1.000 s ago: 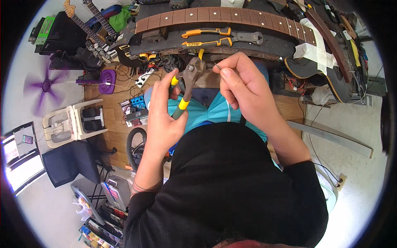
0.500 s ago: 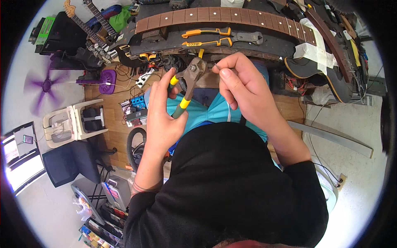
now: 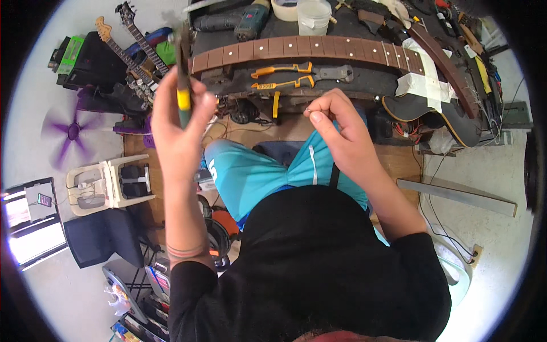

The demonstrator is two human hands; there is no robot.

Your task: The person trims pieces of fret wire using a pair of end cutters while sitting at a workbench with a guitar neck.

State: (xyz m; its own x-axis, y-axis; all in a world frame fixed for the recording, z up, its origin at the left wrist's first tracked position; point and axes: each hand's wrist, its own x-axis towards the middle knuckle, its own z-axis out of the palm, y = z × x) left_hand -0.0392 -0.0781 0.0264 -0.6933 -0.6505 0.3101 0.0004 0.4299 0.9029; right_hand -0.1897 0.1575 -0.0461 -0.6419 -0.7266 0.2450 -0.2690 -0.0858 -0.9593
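My left hand (image 3: 178, 134) is closed round pliers (image 3: 183, 98) with green and yellow handles, raised at the left end of a guitar neck; hand and tool are smeared by motion. My right hand (image 3: 345, 137) pinches a tiny thin piece of wire (image 3: 308, 110) between thumb and forefinger, above my lap and in front of the bench edge. The guitar neck's fretboard (image 3: 290, 48) lies along the bench, brown with pale dots. At its right end is a black guitar body (image 3: 424, 108) with white masking tape (image 3: 427, 85) over it.
End nippers (image 3: 336, 73) with orange handles lie between the fretboard and the bench edge. Behind stand a power drill (image 3: 252, 21) and a white tub (image 3: 313, 18). Two more guitar necks (image 3: 128, 62) lean at the left, near a purple fan (image 3: 73, 132). A metal bar (image 3: 456, 196) lies at the right.
My left hand has carried the pliers up and to the left, away from my right hand. The right hand stays nearly in place, still pinching the wire. The view has tilted up slightly.
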